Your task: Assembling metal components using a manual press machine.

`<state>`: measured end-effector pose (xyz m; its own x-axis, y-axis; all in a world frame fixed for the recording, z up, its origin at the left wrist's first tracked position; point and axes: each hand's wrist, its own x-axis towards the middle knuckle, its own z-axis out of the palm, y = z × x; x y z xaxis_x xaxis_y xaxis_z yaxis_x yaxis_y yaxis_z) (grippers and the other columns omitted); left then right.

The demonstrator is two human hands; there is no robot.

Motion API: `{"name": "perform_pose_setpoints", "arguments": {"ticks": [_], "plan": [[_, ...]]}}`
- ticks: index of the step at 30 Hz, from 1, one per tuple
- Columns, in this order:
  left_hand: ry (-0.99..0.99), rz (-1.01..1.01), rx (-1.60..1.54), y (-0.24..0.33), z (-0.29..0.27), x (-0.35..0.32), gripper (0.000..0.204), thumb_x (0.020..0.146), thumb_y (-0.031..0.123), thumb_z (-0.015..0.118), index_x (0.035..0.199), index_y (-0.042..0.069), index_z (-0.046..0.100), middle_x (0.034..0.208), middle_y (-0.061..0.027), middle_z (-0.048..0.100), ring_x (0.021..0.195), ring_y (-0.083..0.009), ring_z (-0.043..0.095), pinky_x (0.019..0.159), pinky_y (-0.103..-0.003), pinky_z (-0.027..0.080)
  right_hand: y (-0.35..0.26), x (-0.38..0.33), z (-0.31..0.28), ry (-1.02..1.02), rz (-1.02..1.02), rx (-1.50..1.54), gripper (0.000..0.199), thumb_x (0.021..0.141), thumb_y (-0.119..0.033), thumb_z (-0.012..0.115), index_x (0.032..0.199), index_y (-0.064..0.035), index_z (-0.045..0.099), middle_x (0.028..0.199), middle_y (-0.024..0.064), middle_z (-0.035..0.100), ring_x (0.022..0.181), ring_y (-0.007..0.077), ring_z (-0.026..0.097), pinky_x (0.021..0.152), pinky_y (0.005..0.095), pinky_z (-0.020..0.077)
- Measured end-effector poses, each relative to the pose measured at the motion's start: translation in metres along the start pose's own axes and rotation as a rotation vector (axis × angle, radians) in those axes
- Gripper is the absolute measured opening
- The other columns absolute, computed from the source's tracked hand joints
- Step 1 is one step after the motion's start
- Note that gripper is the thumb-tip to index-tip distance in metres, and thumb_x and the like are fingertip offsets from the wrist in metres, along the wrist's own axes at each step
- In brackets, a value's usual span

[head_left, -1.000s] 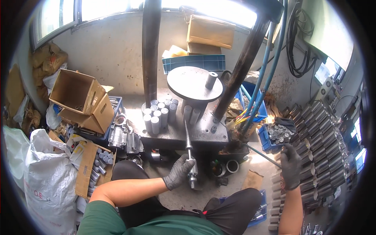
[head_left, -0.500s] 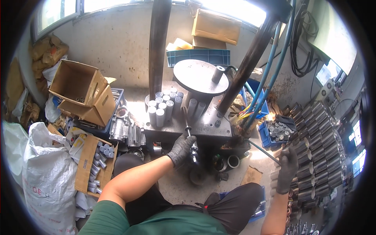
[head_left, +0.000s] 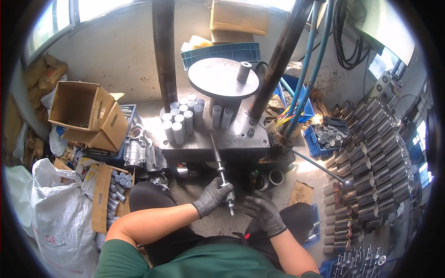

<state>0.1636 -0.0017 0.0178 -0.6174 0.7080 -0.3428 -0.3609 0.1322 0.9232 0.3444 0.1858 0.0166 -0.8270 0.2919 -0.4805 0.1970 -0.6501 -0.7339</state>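
My left hand (head_left: 213,197), in a dark grey glove, is closed round a stepped metal shaft (head_left: 222,172). The shaft points down toward my lap, and its far part passes over the front edge of the black press table (head_left: 245,144). Just right of the shaft's lower end is my right hand (head_left: 264,213), gloved too, with fingers apart and nothing visible in them. Several grey cylinders (head_left: 187,121) stand upright on the table's left part. Two more cylinders (head_left: 221,116) stand beside the pedestal under a round metal plate (head_left: 222,76), which carries a single cylinder (head_left: 244,72).
A lever (head_left: 320,167) with a round knob sticks out to the right of the table. Stacked metal tubes (head_left: 371,176) fill the right side. Blue bins of small parts (head_left: 328,136) stand nearer the table. Cardboard boxes (head_left: 83,109) and a white sack (head_left: 60,217) are on the left.
My right hand has left the lever at the right and come in beside the shaft. My left hand, still gripping the shaft, sits lower in view. The whole view has shifted slightly.
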Motion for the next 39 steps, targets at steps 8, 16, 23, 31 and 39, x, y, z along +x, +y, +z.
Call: {"name": "perform_pose_setpoints", "arguments": {"ticks": [8, 16, 23, 31, 39], "plan": [[0.146, 0.092, -0.022, 0.014, -0.019, 0.038, 0.055, 0.105, 0.043, 0.073, 0.140, 0.005, 0.055, 0.096, -0.0006, 0.064, 0.077, -0.0102, 0.063, 0.063, -0.028, 0.054, 0.011, 0.008, 0.017, -0.120, -0.009, -0.449, 0.076, 0.103, -0.025, 0.074, 0.165, 0.0019, 0.039, 0.145, 0.0178, 0.064, 0.124, 0.0251, 0.068, 0.106, 0.0390, 0.0555], [0.153, 0.032, 0.103, 0.010, -0.021, 0.021, 0.057, 0.106, 0.048, 0.070, 0.139, 0.004, 0.053, 0.097, -0.0026, 0.063, 0.082, -0.0108, 0.062, 0.066, -0.029, 0.053, 0.025, 0.010, 0.013, -0.165, 0.015, -0.464, 0.078, 0.103, -0.028, 0.075, 0.165, 0.0015, 0.037, 0.142, 0.0169, 0.065, 0.121, 0.0241, 0.068, 0.105, 0.0392, 0.0556], [-0.160, -0.043, 0.245, 0.006, 0.000, -0.021, 0.050, 0.110, 0.045, 0.066, 0.131, 0.000, 0.060, 0.100, -0.0126, 0.075, 0.081, -0.0164, 0.073, 0.068, -0.034, 0.062, 0.029, 0.010, 0.020, -0.303, 0.163, -0.035, 0.081, 0.101, -0.066, 0.066, 0.158, -0.0118, 0.047, 0.132, 0.0174, 0.067, 0.110, 0.0310, 0.072, 0.091, 0.0461, 0.0611], [0.371, 0.851, 0.988, 0.048, -0.028, 0.046, 0.032, 0.090, 0.009, 0.078, 0.121, 0.006, 0.072, 0.116, -0.0171, 0.068, 0.105, -0.0402, 0.070, 0.093, -0.044, 0.058, 0.024, 0.018, 0.008, 0.049, 0.384, 0.327, 0.029, 0.099, -0.042, 0.080, 0.114, -0.0217, 0.065, 0.084, 0.0075, 0.072, 0.063, 0.0198, 0.069, 0.056, 0.0384, 0.0571], [0.433, 0.830, 1.183, 0.035, -0.090, 0.110, 0.011, 0.094, 0.004, 0.068, 0.104, 0.002, 0.070, 0.118, -0.0189, 0.063, 0.114, -0.0400, 0.061, 0.104, -0.045, 0.050, -0.022, -0.031, -0.012, -0.186, -0.114, 0.506, 0.038, 0.107, -0.043, 0.070, 0.124, -0.0097, 0.064, 0.104, 0.0152, 0.077, 0.081, 0.0154, 0.073, 0.068, 0.0296, 0.0607]]}}
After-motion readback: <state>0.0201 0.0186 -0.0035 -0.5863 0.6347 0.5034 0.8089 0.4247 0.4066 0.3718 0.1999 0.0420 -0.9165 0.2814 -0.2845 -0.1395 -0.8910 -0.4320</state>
